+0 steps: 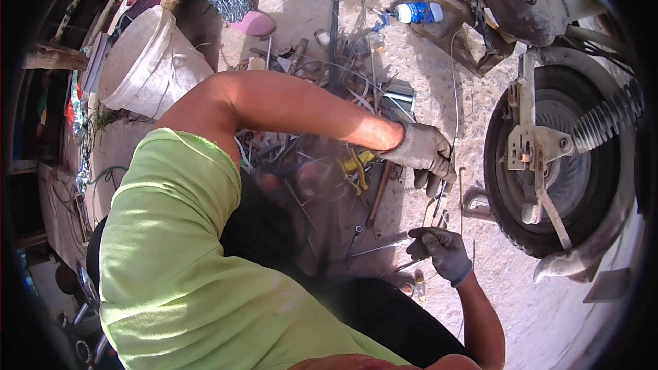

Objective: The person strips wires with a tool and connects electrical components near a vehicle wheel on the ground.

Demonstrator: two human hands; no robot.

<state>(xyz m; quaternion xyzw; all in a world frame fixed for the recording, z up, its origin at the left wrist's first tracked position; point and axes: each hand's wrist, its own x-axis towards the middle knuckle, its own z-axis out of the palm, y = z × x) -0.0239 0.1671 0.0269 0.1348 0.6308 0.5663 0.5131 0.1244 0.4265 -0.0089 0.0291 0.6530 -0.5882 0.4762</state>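
Note:
My left hand [428, 154], in a grey work glove, reaches across from the left with its fingers curled round a long thin cable [456, 89]. The cable runs up past the hand toward the vehicle parts, and a shiny thin length shows below the fingers. Nearer to me, my right hand [442, 250], gloved too, is closed with thumb and fingers pressed together. A thin dark end juts out at its left, but what it grips is too small to name. Between the hands a flat pale piece [433, 212] lies on the ground.
A scooter wheel [504, 185] with a coil spring [610, 123] stands at right. Yellow-handled pliers [355, 168], a rusty bar [379, 195] and several loose tools lie at centre. Behind are a white bucket [161, 62], a blue-and-white bottle [418, 12] and another person's pink shoe [252, 24].

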